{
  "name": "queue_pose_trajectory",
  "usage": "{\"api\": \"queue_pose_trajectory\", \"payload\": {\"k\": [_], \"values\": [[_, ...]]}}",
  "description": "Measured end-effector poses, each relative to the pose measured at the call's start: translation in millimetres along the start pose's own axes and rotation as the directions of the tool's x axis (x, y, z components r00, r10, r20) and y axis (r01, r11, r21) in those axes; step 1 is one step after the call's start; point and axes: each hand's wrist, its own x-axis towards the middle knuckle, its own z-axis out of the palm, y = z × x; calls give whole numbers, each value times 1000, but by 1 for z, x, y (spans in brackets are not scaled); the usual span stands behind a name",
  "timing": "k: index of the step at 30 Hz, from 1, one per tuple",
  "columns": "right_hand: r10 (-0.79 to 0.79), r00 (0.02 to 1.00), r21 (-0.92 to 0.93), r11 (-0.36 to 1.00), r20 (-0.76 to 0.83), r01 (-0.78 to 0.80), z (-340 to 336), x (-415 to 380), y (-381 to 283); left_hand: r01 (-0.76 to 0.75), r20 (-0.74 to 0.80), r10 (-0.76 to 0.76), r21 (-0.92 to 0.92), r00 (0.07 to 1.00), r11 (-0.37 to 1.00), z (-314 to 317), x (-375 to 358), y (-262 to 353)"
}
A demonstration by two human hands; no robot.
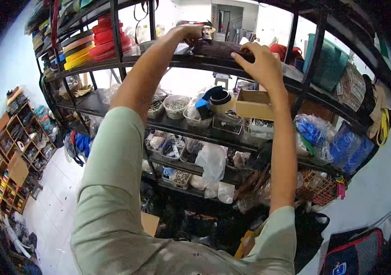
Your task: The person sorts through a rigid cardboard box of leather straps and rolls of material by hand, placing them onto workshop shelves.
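Both my arms reach up to the upper shelf of a black metal rack. A dark brown rolled bundle [217, 48] lies along that shelf between my hands. My right hand [265, 65] is at the bundle's right end, thumb and fingers bent around it. At the other end, my left hand [190, 33] is turned down behind the shelf edge, its fingertips mostly hidden. Small items [208, 31] show just beside the left hand. Below the right hand, an open cardboard box [254, 110] sits on the middle shelf.
Red rolls of strap [108, 39] and yellow rolls [78, 56] are stacked at the upper left. A teal bin [326, 62] stands at the right. Tubs of metal parts [177, 105] and a wide tape roll [220, 97] line the middle shelf. Blue wrapped rolls [349, 146] sit lower right.
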Motion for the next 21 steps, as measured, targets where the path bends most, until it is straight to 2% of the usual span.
{"api": "queue_pose_trajectory", "payload": {"k": [2,3,4,7,8,9,10,11,12,13,14,15,16,17,18,19,20,21], "values": [[2,1000,5,1000,2,-2,0,0,0,239,-78,-247,-96,966,966,13,2,13],[25,1000,9,1000,5,-25,-1,0,-1,225,-170,-257,-190,951,956,19,5,5],[47,999,13,999,12,-48,-1,0,-2,227,-170,-260,-190,950,955,17,-4,15],[46,999,31,998,19,-46,-4,-1,-3,198,-215,-147,239,965,950,2,-20,34],[40,999,41,998,30,-41,-4,-2,-4,199,-398,-54,334,916,922,7,13,-4],[45,999,37,998,-3,-45,-2,-3,-3,168,-433,9,370,901,914,1,3,4],[45,998,41,998,-32,-43,0,-4,-3,91,-543,94,304,835,948,-5,-17,13],[47,998,32,998,49,-48,-11,-3,-7,-63,-616,221,268,757,961,-16,-8,1],[-41,999,35,999,-19,42,-2,-2,1,-184,-691,305,245,655,952,-23,0,-27],[-19,1000,16,1000,-21,19,-1,-3,2,-382,-737,417,230,532,895,-29,-51,13],[23,998,79,996,65,-28,-7,-1,-4,-322,-768,297,126,567,938,-30,-66,12],[-7,997,246,969,79,-13,18,3,28,-196,-785,206,109,585,974,-27,-128,-31],[-18,996,101,995,89,9,7,2,18,-299,-774,229,54,590,953,25,-152,11],[-56,992,177,984,110,36,14,5,30,-401,-770,256,0,584,916,85,-237,66],[10,997,463,885,73,-43,32,-2,53,-505,-774,287,-49,565,862,81,-291,51],[-31,994,337,939,-107,66,31,-12,50,-318,-482,115,-365,869,875,106,-388,77],[-84,952,192,971,-293,144,32,-20,52,-373,-570,166,-266,804,889,162,-439,66],[-134,882,239,934,-452,265,40,-30,58,-275,-323,102,-553,941,786,205,-487,58]]}}
